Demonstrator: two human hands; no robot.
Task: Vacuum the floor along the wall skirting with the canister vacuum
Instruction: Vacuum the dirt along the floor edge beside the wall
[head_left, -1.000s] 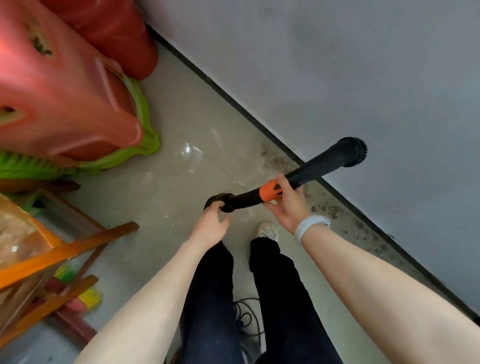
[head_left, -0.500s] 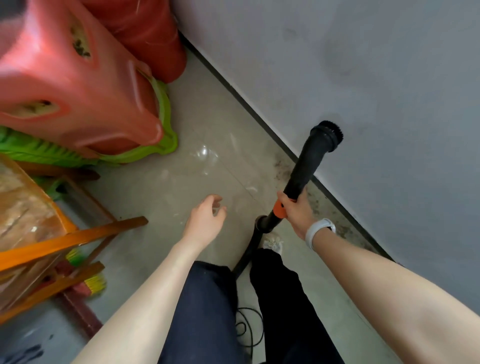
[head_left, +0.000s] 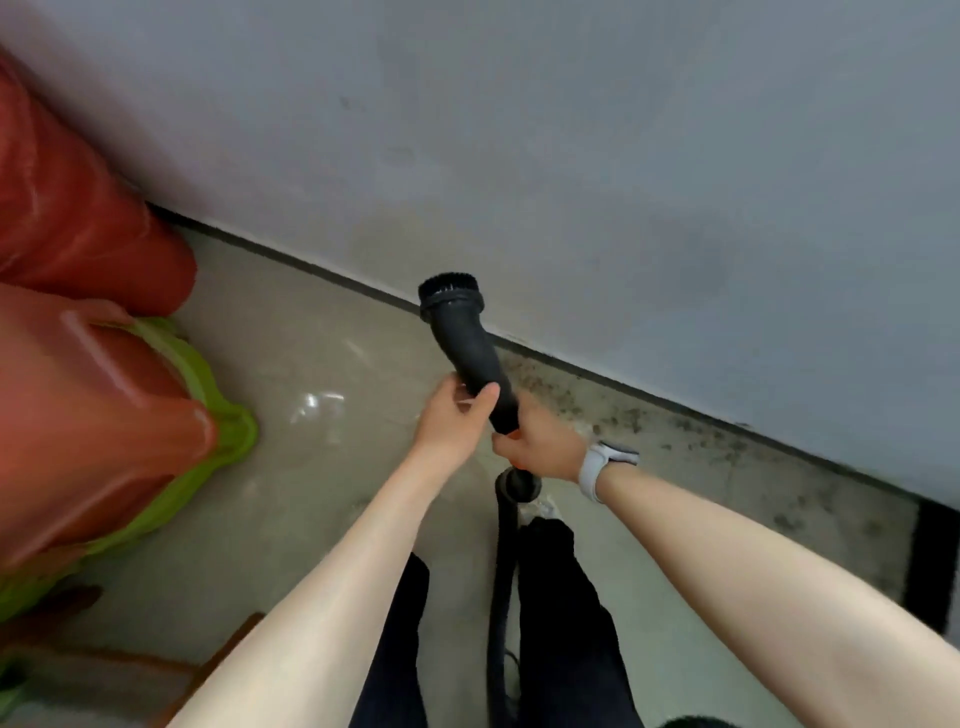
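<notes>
- My left hand (head_left: 451, 415) grasps the black nozzle (head_left: 470, 348) at its lower half, thumb across the near side and fingers curled behind it.
- My right hand (head_left: 540, 447) grips the same nozzle at its lowest end, just below my left hand; a trace of orange shows under the fingers there.
- A white watch (head_left: 602, 465) sits on my right wrist.
- The nozzle points up and away from me, tilted slightly left, with its round brush head (head_left: 451, 295) at the far end.
- The brush head is seen against the black skirting (head_left: 649, 387) and the foot of the grey wall (head_left: 571, 156); I cannot tell whether it touches either.
- The black hose (head_left: 505, 571) drops from beneath my right hand and runs down between my legs, which are in dark trousers (head_left: 566, 597).
- The floor (head_left: 322, 364) is pale and glossy, with a light reflection to the left of my hands.
- Dark specks and grime (head_left: 623, 415) lie on the floor in a band along the skirting, to the right of the nozzle.
- Red plastic stools (head_left: 88, 338), with a green one (head_left: 218, 415) nested beneath, stand at the left, well apart from the nozzle.
- The edge of a white shoe (head_left: 543, 506) shows below my right hand.
</notes>
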